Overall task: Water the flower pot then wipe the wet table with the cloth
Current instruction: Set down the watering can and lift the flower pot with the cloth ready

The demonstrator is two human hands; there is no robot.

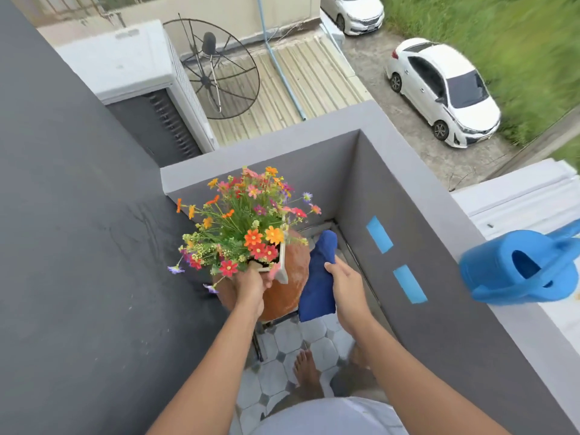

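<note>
One blue cloth [317, 277], folded long, its long axis running from near the viewer toward the balcony corner, hangs pinched between thumb and fingers of the right hand [346, 285] just beside the round brown table [290, 277]. One flower pot [281, 265], white and square, tilted, its orange, red and pink blooms leaning up and left, is gripped at the near rim by the closed fingers of the left hand [251, 288] over that table. One blue watering can [521, 265] stands on the grey parapet [489, 309] to the right, well apart; two blue tape strips [379, 234] mark the parapet's inner face, two white cars [444, 89] are parked below.

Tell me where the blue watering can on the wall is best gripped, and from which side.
Probably by the arched handle on top of the watering can, coming from above. It sits upright on the ledge, and its round, wide body looks harder to hold.
</note>
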